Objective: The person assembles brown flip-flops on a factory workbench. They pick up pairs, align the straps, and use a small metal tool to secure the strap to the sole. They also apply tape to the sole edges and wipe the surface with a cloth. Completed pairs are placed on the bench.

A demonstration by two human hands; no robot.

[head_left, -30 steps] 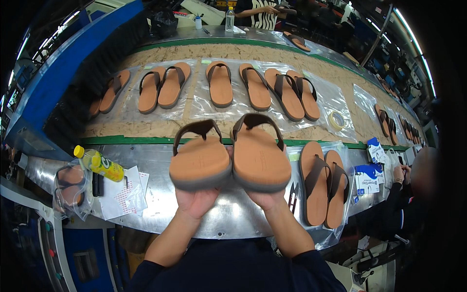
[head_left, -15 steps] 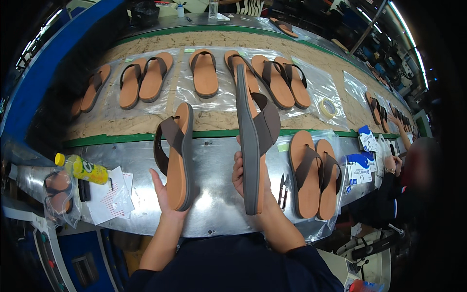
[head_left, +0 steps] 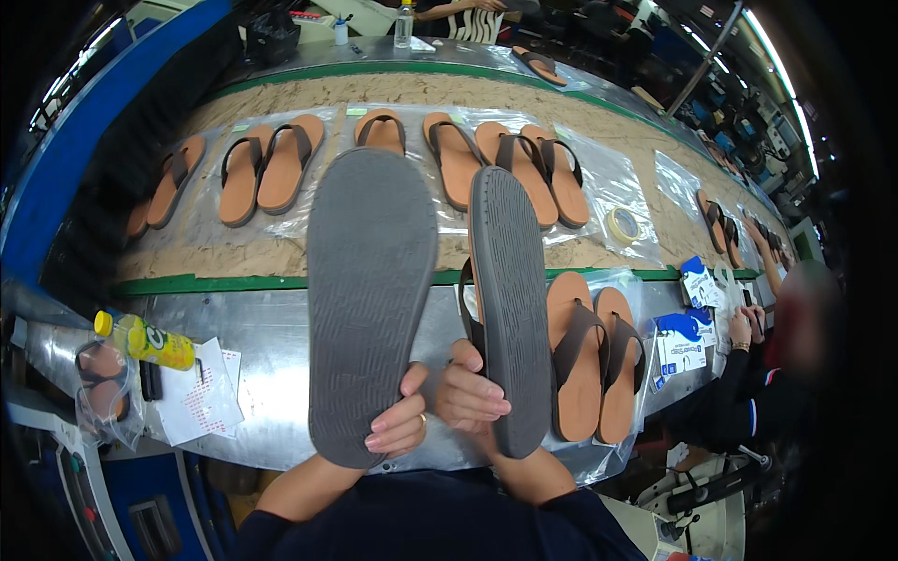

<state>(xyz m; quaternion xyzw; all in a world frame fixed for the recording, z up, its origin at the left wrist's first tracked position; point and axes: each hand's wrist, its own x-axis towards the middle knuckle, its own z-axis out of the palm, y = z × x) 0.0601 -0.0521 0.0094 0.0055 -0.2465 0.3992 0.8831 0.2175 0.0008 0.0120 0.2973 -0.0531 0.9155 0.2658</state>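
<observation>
Grey ribbed rubber faces the camera: the left hand (head_left: 398, 425) grips the left sandal (head_left: 369, 299) by its heel, sole up, and the right hand (head_left: 470, 395) clasps the right sandal (head_left: 510, 304), turned partly edge-on, just beside it. Both are held above the near metal table (head_left: 248, 341). Right of them lies a tan pair (head_left: 591, 355) in plastic; a yellow bottle (head_left: 145, 340) sits far left.

Bright, even overhead light falls from long ceiling tube lamps (head_left: 781, 56) at two o'clock. Soft glare sheens the clear plastic sheets (head_left: 613, 187). Fisheye bending curves straight edges; black vignette darkens every corner.
</observation>
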